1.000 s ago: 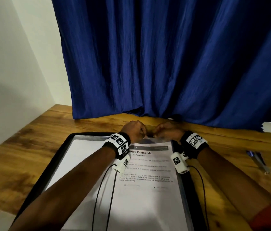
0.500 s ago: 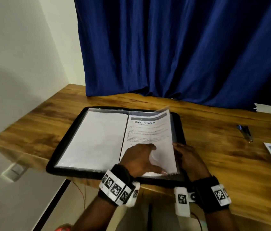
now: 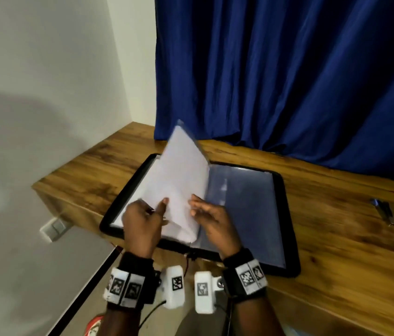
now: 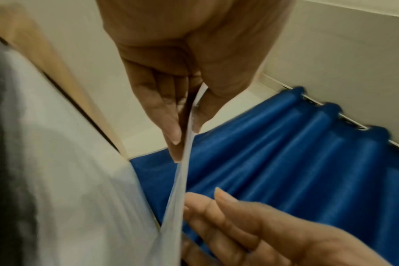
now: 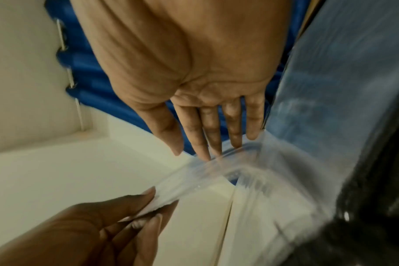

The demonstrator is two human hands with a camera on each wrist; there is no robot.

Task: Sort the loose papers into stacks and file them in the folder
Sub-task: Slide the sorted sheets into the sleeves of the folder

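Head view looks down; wrist views close, sharing sleeve [image 4: 182, 162]

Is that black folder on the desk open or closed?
Open. The black folder lies flat, an empty clear sleeve showing, while the left hand pinches a filled sleeve page upright.

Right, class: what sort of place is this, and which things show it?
Probably a home or small office desk: a wooden tabletop against a plain white wall, a blue pleated curtain behind it, and an open black sleeve folder.
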